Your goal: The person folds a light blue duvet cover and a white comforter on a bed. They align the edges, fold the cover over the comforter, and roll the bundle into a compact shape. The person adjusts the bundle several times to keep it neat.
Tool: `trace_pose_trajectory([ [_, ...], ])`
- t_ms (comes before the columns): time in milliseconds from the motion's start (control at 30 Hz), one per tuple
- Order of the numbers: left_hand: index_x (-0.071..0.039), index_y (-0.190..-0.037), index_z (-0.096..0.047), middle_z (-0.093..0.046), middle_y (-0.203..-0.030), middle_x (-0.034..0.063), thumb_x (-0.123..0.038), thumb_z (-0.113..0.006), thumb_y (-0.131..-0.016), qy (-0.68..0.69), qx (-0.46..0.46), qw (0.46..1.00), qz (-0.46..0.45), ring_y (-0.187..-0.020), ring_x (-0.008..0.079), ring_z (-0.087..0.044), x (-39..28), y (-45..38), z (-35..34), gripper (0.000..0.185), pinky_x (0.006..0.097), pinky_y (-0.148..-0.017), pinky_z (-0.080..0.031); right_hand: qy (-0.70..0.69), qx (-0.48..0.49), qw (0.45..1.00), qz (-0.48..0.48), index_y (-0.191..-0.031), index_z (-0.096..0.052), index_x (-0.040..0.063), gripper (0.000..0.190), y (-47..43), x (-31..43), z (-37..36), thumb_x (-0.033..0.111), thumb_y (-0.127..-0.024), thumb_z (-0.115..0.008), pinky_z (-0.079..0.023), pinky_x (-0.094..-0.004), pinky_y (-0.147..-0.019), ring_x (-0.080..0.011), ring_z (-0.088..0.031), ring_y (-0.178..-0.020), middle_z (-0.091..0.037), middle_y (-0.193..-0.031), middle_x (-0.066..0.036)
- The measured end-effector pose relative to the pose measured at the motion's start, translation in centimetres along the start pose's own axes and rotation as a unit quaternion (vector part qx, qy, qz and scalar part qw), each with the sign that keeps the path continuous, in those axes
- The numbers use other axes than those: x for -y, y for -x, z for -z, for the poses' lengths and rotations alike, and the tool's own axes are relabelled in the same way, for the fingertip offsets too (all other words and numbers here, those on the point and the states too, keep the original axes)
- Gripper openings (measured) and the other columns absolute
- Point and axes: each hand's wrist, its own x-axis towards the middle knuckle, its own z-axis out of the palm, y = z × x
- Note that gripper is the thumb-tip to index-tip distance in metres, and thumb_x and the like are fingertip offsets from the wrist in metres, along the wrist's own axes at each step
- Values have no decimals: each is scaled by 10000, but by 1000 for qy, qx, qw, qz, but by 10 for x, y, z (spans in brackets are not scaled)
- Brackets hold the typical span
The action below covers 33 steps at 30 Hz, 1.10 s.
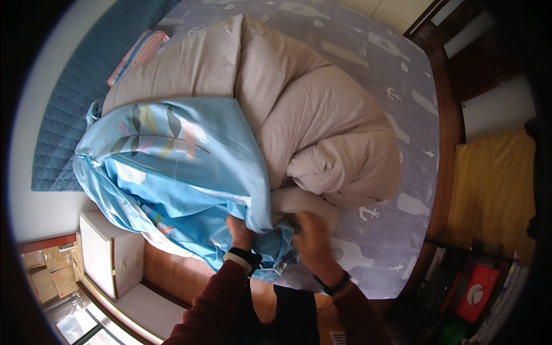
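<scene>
A blue duvet cover (172, 129) with a leaf print lies bunched over the near left part of a thick beige quilt (315, 108). At the cover's lower edge, my left hand (239, 231) grips the gathered blue cloth, which hides most of its fingers. To its right my right hand (314, 243) is blurred by motion, with fingers bent beside the end of the cover and a low fold of the quilt. Whether it holds cloth cannot be made out. How far the quilt reaches under the cover is hidden.
The bed carries a grey-purple patterned sheet (388, 233), with a blue quilted headboard (69, 116) at left and a striped pillow (140, 56). A white cabinet (112, 254) stands lower left. At right are a yellow cloth (487, 185) and a red box (478, 293).
</scene>
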Motion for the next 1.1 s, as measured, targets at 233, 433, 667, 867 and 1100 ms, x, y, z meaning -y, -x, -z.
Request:
trace_pose_trajectory([
  [233, -17, -1259, -663, -734, -1203, 165, -238, -761, -893, -2, 19, 1000, 12, -1103, 334, -704, -45, 12, -4, 438, 420, -929, -535, 208, -97, 969, 86, -1651, -143, 57, 1035, -139, -103, 181, 79, -824, -764, -212, -527, -1261, -475, -252, -1524, -294, -1635, -290],
  [433, 28, -1301, -618, -719, -1210, 214, -149, -767, -869, -67, 72, 995, -31, -1125, 330, -696, -129, 65, 19, 490, 396, -951, -533, -22, 105, 993, 53, -1635, -307, 148, 955, -204, -85, 122, -107, -740, -522, -436, -402, -1144, -417, -608, -1272, -614, -1373, -298],
  [667, 49, -1315, -568, -724, -1196, 189, -16, -776, -808, -134, 85, 987, -25, -1072, 289, -706, -246, 161, 67, 552, 402, -970, -551, -199, 190, 958, 84, -1353, -616, 12, 525, -76, -29, 101, 5, -829, -585, -516, -416, -1004, -359, -692, -1147, -713, -1209, -254],
  [867, 73, -1264, -574, -748, -1081, 238, -56, -835, -781, -276, 92, 956, 27, -977, 354, -747, -338, 193, 138, 564, 431, -872, -582, -225, 308, 924, -41, -1383, -560, -5, 488, -21, 64, -9, 192, -952, -678, -464, -394, -1088, -340, -593, -1287, -626, -1373, -212],
  [1100, 183, -1382, -385, -648, -1077, 336, -201, -834, -809, -383, 269, 882, 61, -935, 440, -689, -300, 185, 113, 823, 485, -800, -571, -276, 288, 916, -33, -1504, -369, 5, 799, -70, 37, -148, 374, -907, -751, -349, -416, -1182, -340, -435, -1415, -452, -1531, -211],
])
